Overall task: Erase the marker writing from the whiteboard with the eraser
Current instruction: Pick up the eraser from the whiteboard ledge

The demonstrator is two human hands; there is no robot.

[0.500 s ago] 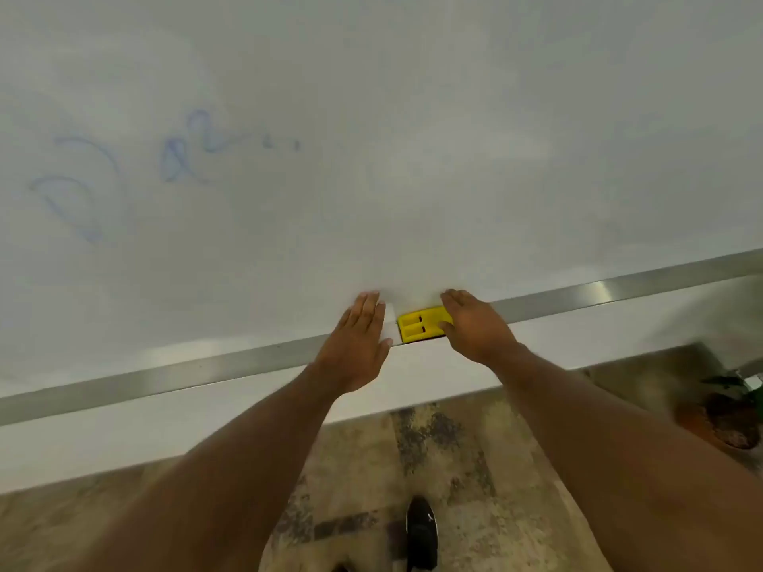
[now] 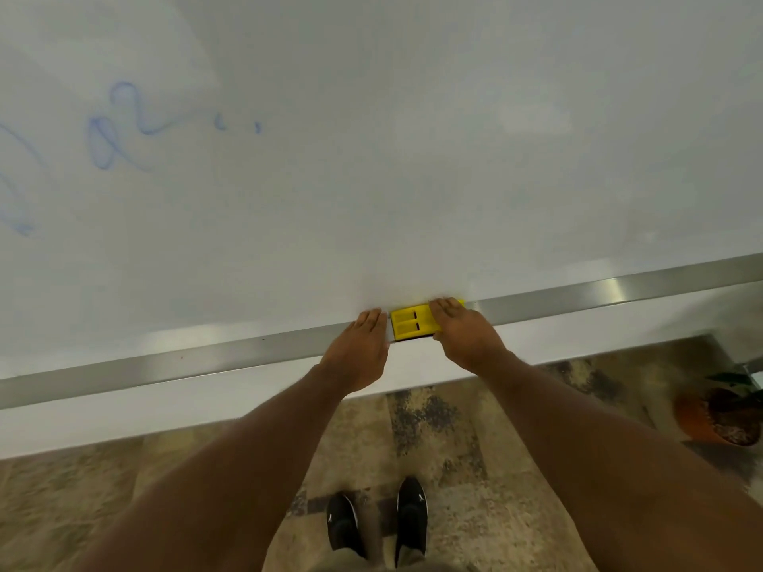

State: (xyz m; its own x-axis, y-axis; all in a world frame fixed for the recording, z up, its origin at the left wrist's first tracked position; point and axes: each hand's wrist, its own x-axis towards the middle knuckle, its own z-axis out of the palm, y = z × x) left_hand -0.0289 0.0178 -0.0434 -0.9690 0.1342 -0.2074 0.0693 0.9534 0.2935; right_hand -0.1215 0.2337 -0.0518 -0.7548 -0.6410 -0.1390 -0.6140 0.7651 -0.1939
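The whiteboard (image 2: 413, 158) fills the upper view, with faint blue marker writing (image 2: 124, 125) at its left and more smeared strokes (image 2: 18, 192) at the far left edge. A yellow eraser (image 2: 411, 324) with two dark slots lies on the metal tray (image 2: 206, 357) under the board. My right hand (image 2: 464, 336) lies over the eraser's right end, fingers curled on it. My left hand (image 2: 359, 348) rests flat on the tray just left of the eraser, fingers straight, holding nothing.
Below the tray runs a white wall strip (image 2: 124, 414), then patterned carpet (image 2: 454, 447). My two black shoes (image 2: 375, 522) stand under my arms. An orange plant pot (image 2: 718, 419) sits on the floor at the right.
My left hand has edged closer to the eraser's left end. My right hand stays on the eraser, which has not left the tray.
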